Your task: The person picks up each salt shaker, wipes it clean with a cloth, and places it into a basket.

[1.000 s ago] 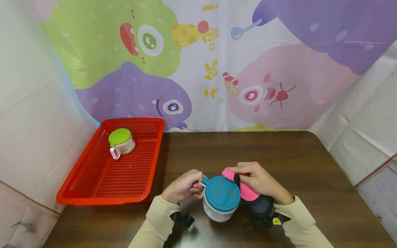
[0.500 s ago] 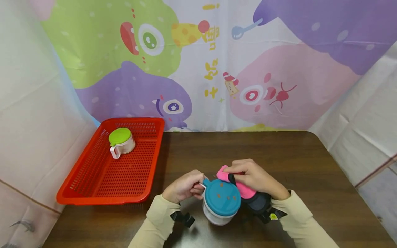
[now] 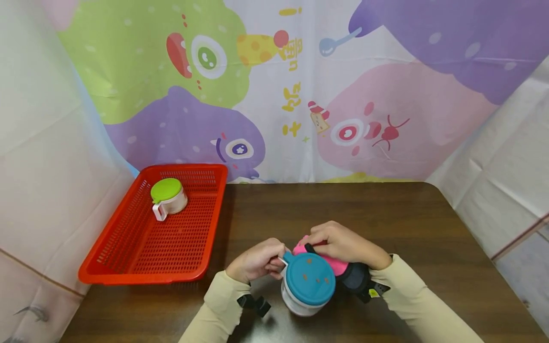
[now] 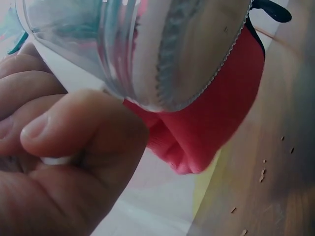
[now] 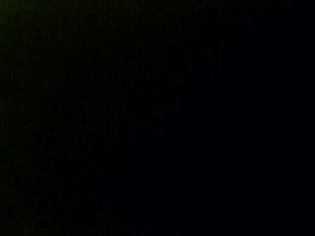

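Observation:
My left hand grips the white handle of a seasoning jar, whose blue lid carries several brown specks. In the left wrist view the jar's clear body is above my curled fingers. A pink cloth with black edging is in my right hand, its fingers curled over it, against the jar's far right side. From the left wrist, the cloth shows behind the jar's base. The right wrist view is black.
A red basket stands on the left of the brown table. Inside it sits another jar with a green lid. Several small brown crumbs lie on the tabletop. A cartoon-printed curtain hangs behind.
My right hand and the cloth have moved left along the jar's far side, closer to the handle. The jar has shifted slightly toward me; my left hand keeps its grip.

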Available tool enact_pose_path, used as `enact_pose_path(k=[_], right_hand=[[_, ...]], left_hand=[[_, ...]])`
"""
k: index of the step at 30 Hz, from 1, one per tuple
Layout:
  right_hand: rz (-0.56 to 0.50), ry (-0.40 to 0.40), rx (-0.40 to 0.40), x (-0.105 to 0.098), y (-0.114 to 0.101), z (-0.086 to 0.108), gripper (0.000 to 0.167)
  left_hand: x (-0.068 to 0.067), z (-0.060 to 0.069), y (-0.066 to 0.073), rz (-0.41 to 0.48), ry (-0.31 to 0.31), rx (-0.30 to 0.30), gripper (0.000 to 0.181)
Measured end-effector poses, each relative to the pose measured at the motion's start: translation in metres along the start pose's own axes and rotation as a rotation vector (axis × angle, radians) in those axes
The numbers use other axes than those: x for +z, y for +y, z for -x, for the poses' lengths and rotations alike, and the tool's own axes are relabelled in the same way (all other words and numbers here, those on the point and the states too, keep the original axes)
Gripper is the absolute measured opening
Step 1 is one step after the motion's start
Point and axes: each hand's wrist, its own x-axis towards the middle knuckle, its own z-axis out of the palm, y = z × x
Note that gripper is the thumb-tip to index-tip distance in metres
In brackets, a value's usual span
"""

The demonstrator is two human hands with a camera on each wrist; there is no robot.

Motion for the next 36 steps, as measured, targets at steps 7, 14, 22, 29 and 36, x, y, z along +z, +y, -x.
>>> enact_pose_path(k=[7, 14, 22, 29, 36], right_hand=[[-0.064, -0.055, 0.020, 0.002, 0.002, -0.004, 0.022], [-0.076, -0.077, 0.037, 0.005, 0.006, -0.004, 0.023], [-0.067, -0.021, 0.057, 0.008, 0.009, 0.002, 0.020], [-0.067, 0.057, 0.127, 0.010, 0.011, 0.009, 0.022], [-0.078, 0.138, 0.180, 0.015, 0.012, 0.016, 0.022]], left_hand=[[0.000, 0.000, 0.001, -0.005, -0.003, 0.012, 0.034], [-0.001, 0.001, 0.000, 0.016, 0.015, 0.016, 0.034], [-0.002, 0.003, 0.001, 0.078, 0.067, 0.026, 0.031], [-0.003, 0.005, 0.002, 0.132, 0.128, 0.038, 0.030], [-0.004, 0.005, 0.003, 0.159, 0.168, 0.058, 0.032]])
